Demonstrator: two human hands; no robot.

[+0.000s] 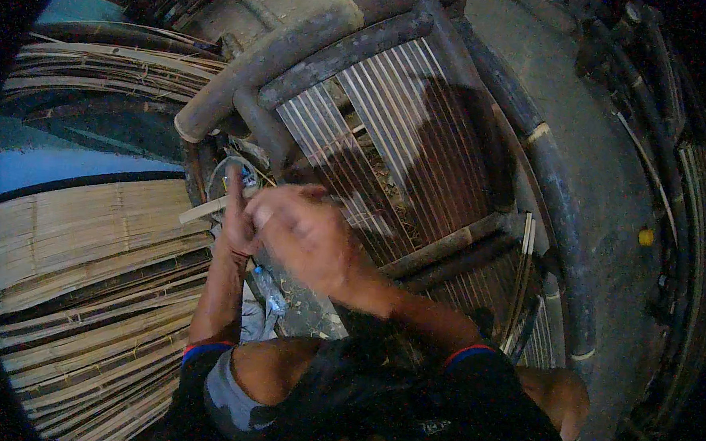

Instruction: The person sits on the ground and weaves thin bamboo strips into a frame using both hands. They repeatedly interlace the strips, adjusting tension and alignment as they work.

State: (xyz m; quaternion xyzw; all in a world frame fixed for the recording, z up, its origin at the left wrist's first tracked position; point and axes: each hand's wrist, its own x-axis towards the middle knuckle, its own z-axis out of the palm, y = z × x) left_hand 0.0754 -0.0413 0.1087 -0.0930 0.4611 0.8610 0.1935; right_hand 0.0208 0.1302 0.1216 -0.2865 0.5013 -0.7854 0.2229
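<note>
A slatted bamboo frame stands in front of the hands, stacked bamboo strips crowd the left, and a plastic bottle lies just below. Grey floor runs between the frame's right edge and dark poles. The black clothing bears a small pale mark. A pale strip meets the left hand; the blurred right hand curls beside it, and neither hand's hold can be told.

Two hands (one pair), one blue-capped bottle, one yellow object
</note>
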